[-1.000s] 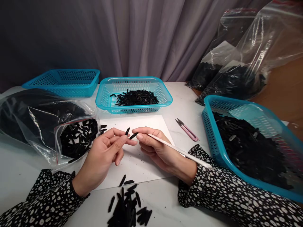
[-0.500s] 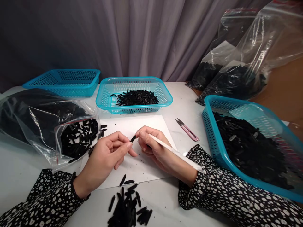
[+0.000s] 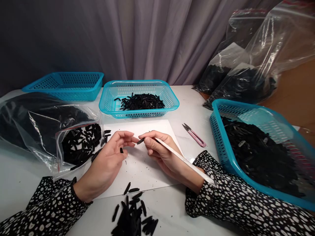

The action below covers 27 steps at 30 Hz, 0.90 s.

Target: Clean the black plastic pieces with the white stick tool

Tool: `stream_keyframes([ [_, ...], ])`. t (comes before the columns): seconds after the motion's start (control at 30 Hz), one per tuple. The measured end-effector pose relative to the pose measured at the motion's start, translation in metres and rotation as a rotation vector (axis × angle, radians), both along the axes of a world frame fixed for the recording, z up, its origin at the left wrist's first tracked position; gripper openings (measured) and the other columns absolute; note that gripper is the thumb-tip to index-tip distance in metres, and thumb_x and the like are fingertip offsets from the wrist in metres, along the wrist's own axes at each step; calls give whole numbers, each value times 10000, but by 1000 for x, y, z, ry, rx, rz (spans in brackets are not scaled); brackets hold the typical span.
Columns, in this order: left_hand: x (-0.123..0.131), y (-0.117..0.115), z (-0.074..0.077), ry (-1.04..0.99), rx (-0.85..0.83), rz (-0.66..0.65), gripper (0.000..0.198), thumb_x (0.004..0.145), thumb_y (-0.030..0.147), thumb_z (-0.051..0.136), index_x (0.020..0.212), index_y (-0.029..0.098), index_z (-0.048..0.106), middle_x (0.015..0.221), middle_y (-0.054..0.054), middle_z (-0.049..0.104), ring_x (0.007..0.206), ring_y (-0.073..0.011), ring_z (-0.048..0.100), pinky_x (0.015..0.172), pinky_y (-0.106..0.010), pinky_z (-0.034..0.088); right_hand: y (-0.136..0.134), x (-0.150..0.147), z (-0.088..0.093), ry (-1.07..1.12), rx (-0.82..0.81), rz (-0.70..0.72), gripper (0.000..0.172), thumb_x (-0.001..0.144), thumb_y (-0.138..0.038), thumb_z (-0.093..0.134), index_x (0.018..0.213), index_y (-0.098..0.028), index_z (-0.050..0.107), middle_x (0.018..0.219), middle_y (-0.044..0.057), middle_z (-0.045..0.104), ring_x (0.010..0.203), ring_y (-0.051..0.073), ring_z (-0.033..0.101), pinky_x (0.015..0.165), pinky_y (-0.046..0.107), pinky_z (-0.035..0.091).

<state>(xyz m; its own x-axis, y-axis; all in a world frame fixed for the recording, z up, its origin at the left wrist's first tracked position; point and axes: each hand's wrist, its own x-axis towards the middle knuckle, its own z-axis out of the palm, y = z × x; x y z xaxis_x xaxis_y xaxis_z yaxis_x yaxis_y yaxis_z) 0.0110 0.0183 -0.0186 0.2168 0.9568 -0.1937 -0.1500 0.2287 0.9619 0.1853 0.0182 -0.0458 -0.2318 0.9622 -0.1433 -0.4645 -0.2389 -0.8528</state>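
Note:
My left hand [image 3: 108,160] is half curled over the white sheet [image 3: 147,177], with a short black piece [image 3: 121,150] lodged against its thumb. Its index finger reaches toward a small black strip [image 3: 140,141], whose near end is pinched in the thumb and index finger of my right hand [image 3: 161,147]. A long thin white stick-like tool [image 3: 184,159] also lies in my right hand and runs back over the wrist; its tip is hidden by the fingers. Below the sheet, a loose pile of black strips [image 3: 130,216] lies on the table.
A blue basket [image 3: 137,114] with black strips stands behind the sheet, another blue basket [image 3: 95,93] at the back left. Left is a clear plastic bag [image 3: 41,131] spilling strips. Pink thread snips [image 3: 197,137], a large filled basket [image 3: 219,144] and bags [image 3: 246,78] occupy the right.
My left thumb and index finger have parted and drawn back slightly left. The strip they were gripping now appears in my right fingertips, and the white tool has tilted a little.

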Motion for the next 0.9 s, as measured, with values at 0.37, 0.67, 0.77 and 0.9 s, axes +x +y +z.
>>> stream_keyframes([
  [0.37,-2,5,-1,-101,-115,62,376,689,214,907,943,211,630,748,39,706,847,-160,753,836,-243,564,2,1,-1,68,28,8,222,849,-388,699,816,-181,626,614,-48,561,438,51,266,413,212,158],
  [0.67,-2,3,-1,-94,-115,36,456,753,212,863,1172,202,686,1007,-54,802,840,-138,757,800,-210,608,1,0,-2,-212,136,6,349,889,-484,672,744,-175,600,558,-73,428,467,66,262,431,223,179],
  [0.77,-2,1,-4,-34,-9,12,528,778,234,842,1272,254,656,1134,-50,769,918,-163,752,837,-253,617,0,0,1,-314,168,31,385,871,-517,693,718,-169,627,537,-73,395,486,78,269,448,235,195],
  [0.9,-5,0,-10,81,74,24,566,802,270,821,1327,314,614,1189,-30,720,881,-153,752,825,-269,619,0,0,3,-320,177,81,380,883,-518,676,756,-160,681,516,-67,419,478,83,278,461,250,203],
])
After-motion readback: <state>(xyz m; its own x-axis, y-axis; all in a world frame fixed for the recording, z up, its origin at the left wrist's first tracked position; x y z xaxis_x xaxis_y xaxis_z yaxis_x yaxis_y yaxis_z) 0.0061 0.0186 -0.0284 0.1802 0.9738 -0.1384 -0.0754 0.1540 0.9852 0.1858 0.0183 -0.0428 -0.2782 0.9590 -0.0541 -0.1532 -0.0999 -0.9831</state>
